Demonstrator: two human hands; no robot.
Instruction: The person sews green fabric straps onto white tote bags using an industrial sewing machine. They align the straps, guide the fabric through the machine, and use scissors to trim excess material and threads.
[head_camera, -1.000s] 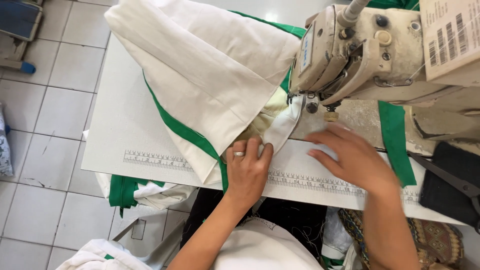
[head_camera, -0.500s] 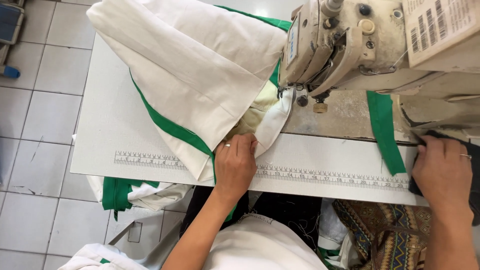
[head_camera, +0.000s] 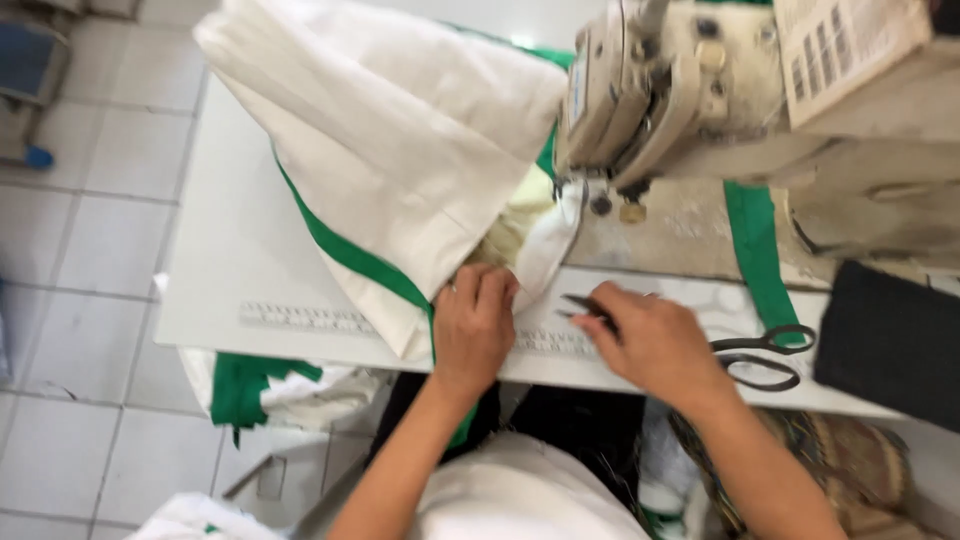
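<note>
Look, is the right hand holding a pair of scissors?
Yes, the right hand grips black scissors, blades pointing toward the white cloth.

A white table (head_camera: 230, 250) stands on a floor of pale square tiles (head_camera: 90, 240). Left of the table, a blue thing (head_camera: 30, 60) sits on the floor.

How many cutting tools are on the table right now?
2: small snips in the right hand, and black scissors lying just right of it. Others may be hidden under the fabric.
</note>
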